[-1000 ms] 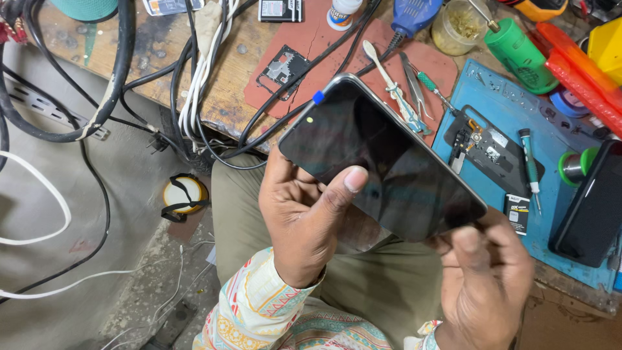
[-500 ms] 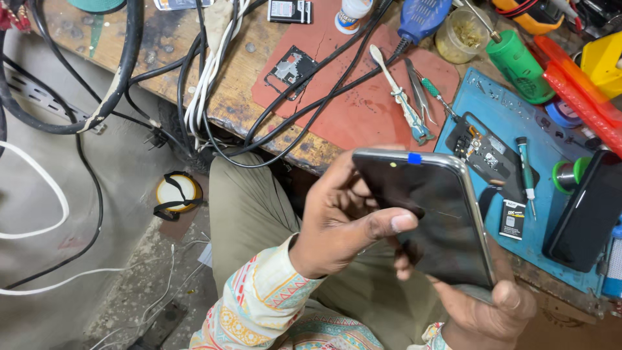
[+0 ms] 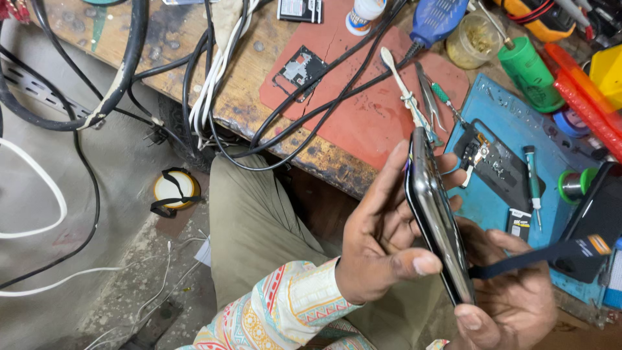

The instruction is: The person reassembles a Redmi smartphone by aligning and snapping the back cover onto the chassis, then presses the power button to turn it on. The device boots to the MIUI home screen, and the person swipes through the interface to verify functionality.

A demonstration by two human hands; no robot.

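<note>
A dark smartphone [image 3: 435,214] is held edge-on over my lap, in front of the workbench. My left hand [image 3: 379,243], in a patterned sleeve, grips its left side, thumb pressed against the lower edge and fingers along the back. At the lower right my right hand [image 3: 518,311] supports the phone's bottom end. A flat dark blue pry tool [image 3: 538,257] with an orange tip reaches from the phone's right edge across my right fingers.
The wooden bench holds a red mat [image 3: 363,110] with tweezers [image 3: 427,97], and a blue mat [image 3: 505,129] with a small screwdriver [image 3: 532,178] and phone parts. Another black phone [image 3: 599,207], a green bottle [image 3: 528,74] and tangled cables [image 3: 214,78] lie around. A yellow round object [image 3: 173,190] sits on the floor.
The phone has turned from screen facing me to edge-on and moved right. The blue pry tool now shows at its right edge.
</note>
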